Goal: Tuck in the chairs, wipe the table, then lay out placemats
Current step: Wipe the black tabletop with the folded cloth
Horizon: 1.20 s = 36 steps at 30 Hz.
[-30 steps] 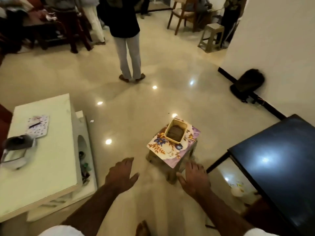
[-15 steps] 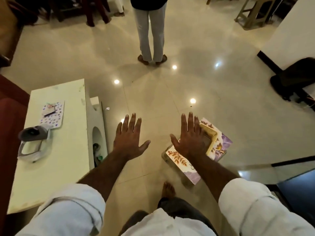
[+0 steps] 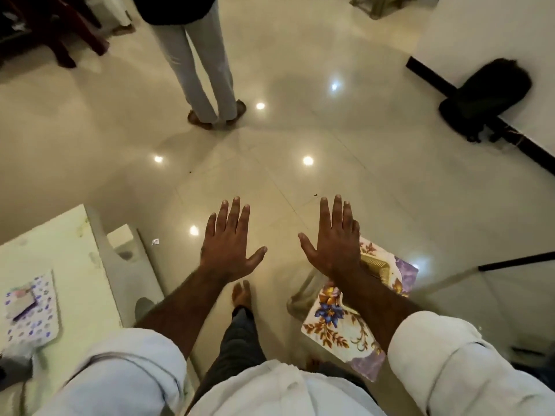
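The left hand (image 3: 228,244) is stretched out flat, palm down, fingers straight and slightly spread, thumb out to the side, with nothing in it; it hangs in the air above the glossy tiled floor (image 3: 375,151). The right hand (image 3: 333,241) is held the same way beside it, flat, empty and apart from it, above the far corner of a low stool (image 3: 339,322) with a flower-printed top. A yellow basket (image 3: 377,267) stands on that stool, partly hidden by the right wrist. Both forearms come out of rolled white sleeves (image 3: 456,364), and a bare foot (image 3: 241,294) shows on the floor between them. To the left is a pale surface (image 3: 66,265), on which a placemat (image 3: 45,322) with purple spots lies flat near the picture's edge, a small dark object (image 3: 21,304) on top of it. Farther off, a person's legs (image 3: 204,70) stand on the floor, dark red chair legs (image 3: 63,43) show at the upper left, and a black bag (image 3: 486,91) lies against the white wall.
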### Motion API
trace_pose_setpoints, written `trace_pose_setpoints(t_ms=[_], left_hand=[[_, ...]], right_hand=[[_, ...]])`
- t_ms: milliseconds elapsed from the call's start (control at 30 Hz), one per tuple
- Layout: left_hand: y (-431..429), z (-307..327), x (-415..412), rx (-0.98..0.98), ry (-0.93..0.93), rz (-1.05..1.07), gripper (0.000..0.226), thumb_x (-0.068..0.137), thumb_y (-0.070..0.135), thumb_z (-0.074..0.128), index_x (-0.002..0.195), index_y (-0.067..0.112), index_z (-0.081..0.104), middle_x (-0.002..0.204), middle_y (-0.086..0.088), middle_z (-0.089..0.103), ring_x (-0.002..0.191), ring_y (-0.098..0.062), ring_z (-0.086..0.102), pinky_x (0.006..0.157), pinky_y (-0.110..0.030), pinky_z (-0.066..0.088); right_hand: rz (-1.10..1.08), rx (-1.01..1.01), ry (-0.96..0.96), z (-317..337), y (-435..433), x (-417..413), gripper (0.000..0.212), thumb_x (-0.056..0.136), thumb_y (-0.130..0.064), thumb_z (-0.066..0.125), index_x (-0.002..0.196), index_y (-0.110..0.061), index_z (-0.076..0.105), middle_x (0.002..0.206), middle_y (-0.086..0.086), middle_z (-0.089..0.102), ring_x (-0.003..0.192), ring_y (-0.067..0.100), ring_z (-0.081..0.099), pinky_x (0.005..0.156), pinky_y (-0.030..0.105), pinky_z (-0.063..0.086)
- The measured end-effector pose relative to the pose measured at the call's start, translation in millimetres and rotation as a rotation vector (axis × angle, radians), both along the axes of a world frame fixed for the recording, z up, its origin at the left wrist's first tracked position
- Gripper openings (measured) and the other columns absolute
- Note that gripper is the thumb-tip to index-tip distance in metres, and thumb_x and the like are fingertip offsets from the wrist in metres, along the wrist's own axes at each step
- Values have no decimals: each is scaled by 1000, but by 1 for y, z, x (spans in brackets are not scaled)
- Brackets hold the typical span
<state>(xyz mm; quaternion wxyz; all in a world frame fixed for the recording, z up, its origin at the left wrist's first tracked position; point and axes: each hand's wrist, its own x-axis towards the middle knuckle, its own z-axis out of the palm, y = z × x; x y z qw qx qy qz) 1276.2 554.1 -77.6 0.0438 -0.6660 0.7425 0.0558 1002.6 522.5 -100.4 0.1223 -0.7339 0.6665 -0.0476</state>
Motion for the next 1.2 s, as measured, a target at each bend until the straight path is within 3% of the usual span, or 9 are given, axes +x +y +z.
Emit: trace_pose_setpoints(t_ms=[267,467,1000,1200], left_hand=[[-163,-12,32,72,-4,-242,116,95,86,35,177,12,1,184,-14,-14,171,-39,-9,136,-61,13],[-288,-15,-3,118,-24,-439,118,95,86,38,176,11,-3,184,-14,-16,170,-38,-12,136,-61,11],[-575,-9,-322,122,-1,-980,117,93,88,34,177,12,3,185,-12,-11,171,-37,-9,136,-60,12],[-670,-14,-467,108,49,-1222,118,93,87,37,177,11,5,185,-13,-7,171,-38,-5,136,-61,15]], right_hand=[[-269,74,23,-16,-87,27,106,98,-79,47,176,-19,6,183,18,3,167,46,12,126,66,31],[-491,71,21,-19,-148,9,108,97,-79,47,176,-19,5,183,17,3,167,45,12,127,64,29],[-1039,69,30,8,-319,-213,104,98,-77,45,176,-15,14,182,21,8,166,46,18,121,62,38],[-1263,74,62,3,-377,-299,107,97,-79,44,176,-17,7,183,18,2,167,45,14,124,62,35]])
